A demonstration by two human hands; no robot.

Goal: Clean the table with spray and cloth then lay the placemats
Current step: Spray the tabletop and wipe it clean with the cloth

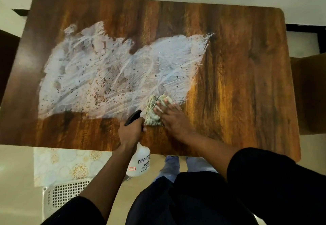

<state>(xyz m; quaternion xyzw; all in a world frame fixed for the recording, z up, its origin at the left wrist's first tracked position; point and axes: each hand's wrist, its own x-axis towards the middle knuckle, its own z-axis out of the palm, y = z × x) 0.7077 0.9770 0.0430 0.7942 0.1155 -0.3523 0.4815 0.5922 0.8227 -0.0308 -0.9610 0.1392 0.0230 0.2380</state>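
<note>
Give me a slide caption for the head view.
Right hand presses cloth into white smear; left hand grips spray bottle.

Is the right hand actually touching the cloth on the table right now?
Touching. The head view shows the right hand laid flat, fingers spread on top of the cloth, pressing it onto the wooden table at the edge of the white smear.

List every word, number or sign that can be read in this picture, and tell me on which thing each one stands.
"KISSAN": first line of the white label on the spray bottle, held in the left hand; the rest of that line is hidden.
Lower label lines: cut off and too blurred to read.
Small sticker with red marks, low on the bottle: too small to read.
Nothing else bears text.
</note>
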